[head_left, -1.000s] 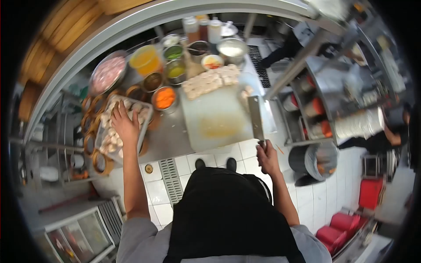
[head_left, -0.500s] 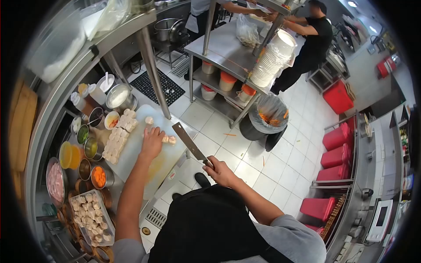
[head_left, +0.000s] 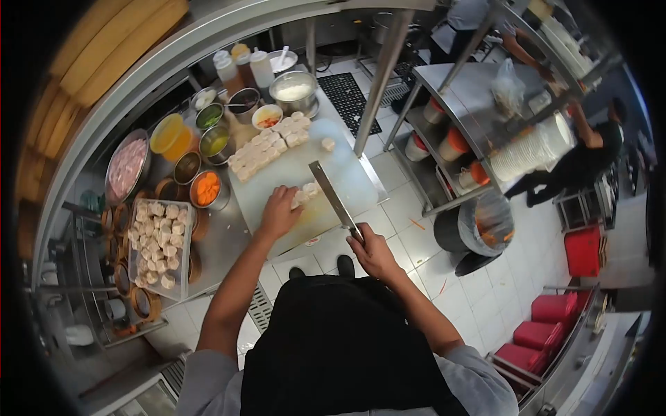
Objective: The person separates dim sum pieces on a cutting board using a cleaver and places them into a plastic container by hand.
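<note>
My right hand (head_left: 371, 251) is wrapped round the handle of a cleaver (head_left: 331, 196), whose blade points up and left over the cutting board (head_left: 277, 243). At the board's middle, my left hand (head_left: 280, 212) has its fingertips against a few pale dumplings (head_left: 306, 194). Rows of pale dumplings (head_left: 267, 147) line the far left side of the board. One single dumpling (head_left: 328, 144) lies apart near its right edge. To the left, a clear tray (head_left: 182, 269) holds many dumplings.
Bowls of orange pieces (head_left: 206, 188), sauces and pink meat (head_left: 127, 168) stand behind and left. A metal post (head_left: 380, 83) rises at the table's right corner. Further right are a shelf unit (head_left: 454, 76), a lined bin (head_left: 485, 223) and a person (head_left: 598, 149).
My left hand went from the tray to the dumplings on the board and remains at them. The cleaver stays in my right hand. The view has swung right and partly back.
</note>
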